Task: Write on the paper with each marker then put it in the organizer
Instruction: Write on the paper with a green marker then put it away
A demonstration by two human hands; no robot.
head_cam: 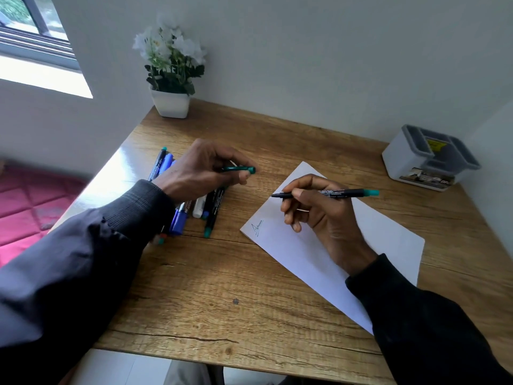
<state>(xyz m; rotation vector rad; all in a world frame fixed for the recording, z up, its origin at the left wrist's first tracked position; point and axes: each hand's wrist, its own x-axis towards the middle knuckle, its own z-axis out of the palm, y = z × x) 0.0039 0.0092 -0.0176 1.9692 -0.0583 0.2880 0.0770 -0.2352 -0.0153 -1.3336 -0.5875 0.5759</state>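
Note:
My right hand [322,212] holds an uncapped black marker with a green end [349,193] above the white paper [388,240], its tip pointing left over the sheet's upper left edge. A small green scribble [257,228] sits near the paper's left corner. My left hand [200,169] pinches the marker's green cap [239,169] over a pile of several markers [200,209], blue, black, white and green, on the wooden desk [222,287]. The grey and white organizer [429,158] stands at the desk's far right corner, with no marker visible in it.
A white pot of white flowers [170,79] stands at the far left corner against the wall. A window is at upper left. A pink quilted surface [27,207] lies left of the desk. Walls close in the desk at the back and right.

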